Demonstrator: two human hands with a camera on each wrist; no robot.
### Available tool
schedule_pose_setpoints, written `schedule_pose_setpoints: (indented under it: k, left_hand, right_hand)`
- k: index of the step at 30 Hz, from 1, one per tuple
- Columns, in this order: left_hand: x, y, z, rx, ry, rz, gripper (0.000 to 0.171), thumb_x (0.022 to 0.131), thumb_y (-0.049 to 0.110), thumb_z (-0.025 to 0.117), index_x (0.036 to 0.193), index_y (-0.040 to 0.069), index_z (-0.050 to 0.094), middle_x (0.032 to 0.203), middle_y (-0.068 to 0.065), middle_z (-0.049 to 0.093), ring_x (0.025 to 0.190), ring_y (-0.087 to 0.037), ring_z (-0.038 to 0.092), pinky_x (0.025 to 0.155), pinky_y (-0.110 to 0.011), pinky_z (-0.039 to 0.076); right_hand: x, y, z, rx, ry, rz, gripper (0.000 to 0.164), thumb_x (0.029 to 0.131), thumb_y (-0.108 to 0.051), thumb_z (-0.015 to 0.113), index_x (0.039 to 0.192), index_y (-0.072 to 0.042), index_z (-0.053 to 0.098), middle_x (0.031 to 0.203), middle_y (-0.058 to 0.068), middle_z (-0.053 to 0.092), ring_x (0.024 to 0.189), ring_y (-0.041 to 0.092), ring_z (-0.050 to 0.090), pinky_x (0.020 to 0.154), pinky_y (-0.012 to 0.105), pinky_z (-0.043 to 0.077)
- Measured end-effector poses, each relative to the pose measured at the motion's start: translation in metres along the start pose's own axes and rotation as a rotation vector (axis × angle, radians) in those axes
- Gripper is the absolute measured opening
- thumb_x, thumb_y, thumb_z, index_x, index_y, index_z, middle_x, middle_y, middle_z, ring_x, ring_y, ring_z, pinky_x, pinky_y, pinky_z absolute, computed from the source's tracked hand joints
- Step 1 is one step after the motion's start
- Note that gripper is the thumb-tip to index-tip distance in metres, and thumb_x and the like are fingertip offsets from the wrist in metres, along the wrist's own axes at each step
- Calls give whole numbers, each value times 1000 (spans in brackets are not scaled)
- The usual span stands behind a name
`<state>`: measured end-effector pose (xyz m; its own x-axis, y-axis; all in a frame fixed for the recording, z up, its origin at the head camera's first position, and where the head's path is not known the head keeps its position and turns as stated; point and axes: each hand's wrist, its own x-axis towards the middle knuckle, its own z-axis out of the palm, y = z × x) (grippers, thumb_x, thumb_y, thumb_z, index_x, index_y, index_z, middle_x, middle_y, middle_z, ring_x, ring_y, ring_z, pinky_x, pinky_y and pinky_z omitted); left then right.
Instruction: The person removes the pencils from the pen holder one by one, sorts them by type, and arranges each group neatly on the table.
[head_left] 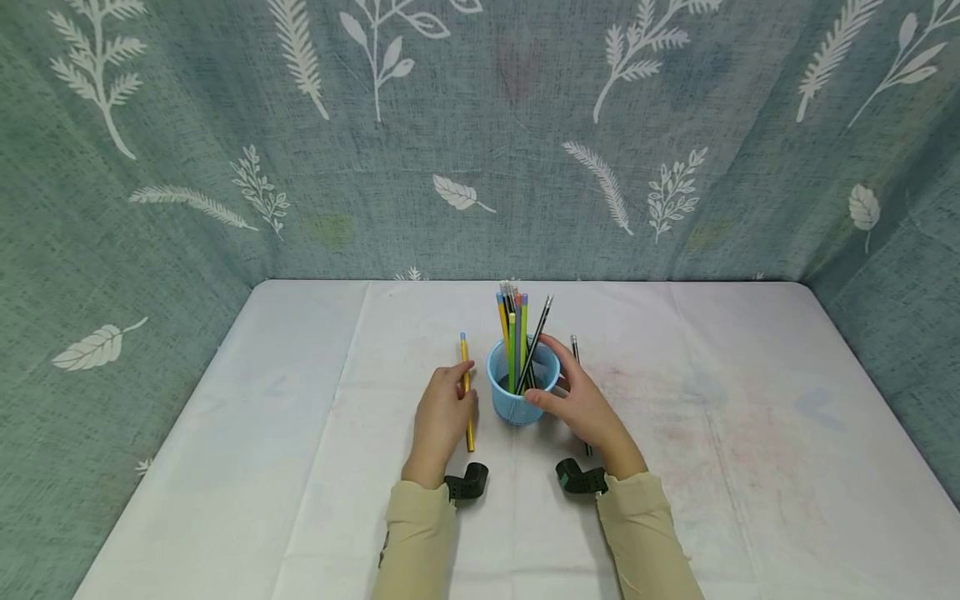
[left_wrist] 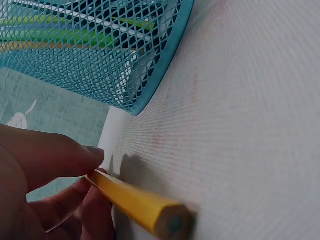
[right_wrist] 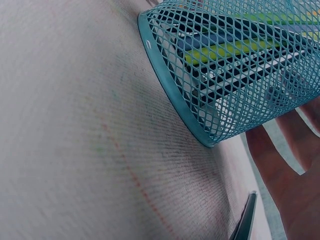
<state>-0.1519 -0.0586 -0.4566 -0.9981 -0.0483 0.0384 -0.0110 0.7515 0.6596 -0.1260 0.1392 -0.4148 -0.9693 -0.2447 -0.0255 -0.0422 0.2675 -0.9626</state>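
A light blue mesh pencil cup (head_left: 517, 410) stands upright on the table with several pencils (head_left: 513, 350) in it, mostly black, green and yellow. My right hand (head_left: 588, 410) holds the cup by its right side, thumb near the front of the rim and fingers around the back. Left of the cup, my left hand (head_left: 441, 417) pinches a yellow pencil (left_wrist: 135, 200) between thumb and fingers. That pencil lies roughly lengthwise on the table, blue end away from me. A black pencil (head_left: 575, 350) lies to the right of the cup, partly hidden under my right hand.
A white cloth (head_left: 262, 433) with faint stains covers the table. Grey-green leaf-patterned curtains (head_left: 510, 167) hang behind it and at both sides. Each wrist carries a black camera mount (head_left: 471, 482) just in front of the sleeve.
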Motion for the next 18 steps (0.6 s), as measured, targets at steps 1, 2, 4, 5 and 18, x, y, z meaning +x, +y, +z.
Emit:
schedule_pose_setpoints:
  k: [1, 2, 4, 5, 18]
  left_hand:
    - [0, 1, 0, 7, -3, -2, 38, 82, 11, 62, 120, 15, 57, 102, -4, 51, 74, -16, 47, 58, -27, 39]
    - [-1, 1, 0, 13, -6, -5, 38, 82, 11, 62, 120, 15, 58, 104, -4, 51, 76, -16, 48, 59, -27, 40]
    - [-2, 2, -1, 27, -9, -8, 37, 82, 11, 62, 118, 15, 59, 108, -5, 50, 81, -17, 49, 63, -29, 42]
    - [-2, 2, -1, 34, -10, -5, 36, 82, 10, 62, 118, 14, 59, 110, -5, 50, 84, -17, 50, 65, -30, 43]
    - [-4, 3, 0, 102, -18, 33, 35, 81, 10, 63, 115, 12, 61, 114, -7, 48, 97, -21, 50, 76, -36, 44]
  right_hand:
    - [0, 0, 0, -1, 0, 0, 71, 84, -23, 62, 141, -32, 20, 145, 5, 20, 124, 40, 30, 94, 56, 28]
    - [0, 0, 0, -1, -1, -1, 71, 84, -23, 62, 141, -32, 20, 145, 5, 20, 124, 40, 30, 94, 56, 28]
    - [0, -1, -1, 0, -2, -3, 71, 83, -24, 62, 141, -32, 20, 145, 5, 20, 124, 40, 30, 95, 56, 28]
    - [0, 0, -1, 1, -2, -4, 71, 83, -24, 62, 141, -32, 21, 145, 5, 20, 124, 40, 30, 94, 56, 28]
    - [1, 1, -1, 13, -3, 4, 71, 84, -21, 62, 140, -34, 21, 145, 5, 18, 124, 40, 29, 95, 56, 28]
